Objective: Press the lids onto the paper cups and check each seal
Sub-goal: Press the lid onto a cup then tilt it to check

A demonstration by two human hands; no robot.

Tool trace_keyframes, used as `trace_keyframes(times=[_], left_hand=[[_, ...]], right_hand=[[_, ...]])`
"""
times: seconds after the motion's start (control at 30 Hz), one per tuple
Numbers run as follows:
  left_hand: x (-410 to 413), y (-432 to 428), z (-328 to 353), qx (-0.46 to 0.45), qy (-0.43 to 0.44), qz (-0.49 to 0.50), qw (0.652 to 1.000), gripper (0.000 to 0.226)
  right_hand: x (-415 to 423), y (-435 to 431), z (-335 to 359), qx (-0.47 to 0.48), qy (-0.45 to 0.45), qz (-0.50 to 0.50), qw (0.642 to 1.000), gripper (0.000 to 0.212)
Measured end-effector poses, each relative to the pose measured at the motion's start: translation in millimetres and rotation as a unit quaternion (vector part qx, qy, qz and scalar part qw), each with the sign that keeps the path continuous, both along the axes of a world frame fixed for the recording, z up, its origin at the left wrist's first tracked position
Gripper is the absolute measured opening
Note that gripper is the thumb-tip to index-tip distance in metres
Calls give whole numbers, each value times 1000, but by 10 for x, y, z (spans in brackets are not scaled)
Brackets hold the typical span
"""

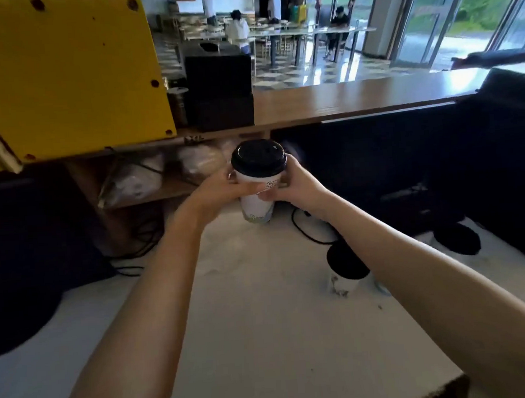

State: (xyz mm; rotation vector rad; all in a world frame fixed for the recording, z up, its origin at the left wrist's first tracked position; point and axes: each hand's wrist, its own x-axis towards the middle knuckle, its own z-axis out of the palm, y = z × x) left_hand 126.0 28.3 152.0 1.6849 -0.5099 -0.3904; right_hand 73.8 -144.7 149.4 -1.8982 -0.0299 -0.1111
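A white paper cup [255, 204] with a black lid [258, 158] on top is held upright above the pale counter [262, 322]. My left hand [220, 190] wraps its left side just under the lid. My right hand [297, 183] grips its right side, fingers curled round the front. A second white paper cup [341, 283] with a black lid [346, 263] stands on the counter to the right, partly behind my right forearm.
A black cable [306, 231] loops on the counter behind the cups. A black device [505, 165] stands at the right with a dark round foot [457, 237]. A yellow panel [63, 72] hangs upper left. A wooden bar top [356, 97] runs behind.
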Motion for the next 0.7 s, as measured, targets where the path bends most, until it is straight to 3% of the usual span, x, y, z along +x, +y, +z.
trace_keyframes(times=[0.33,0.7], left_hand=[[-131,316,-1356,60,65,101,991,76],[-328,459,-1994,1,117,122,986,77]], right_hand=[[66,375,-1450,72,89,51,992,85],[49,491,-2102,60,97,82,990,82]])
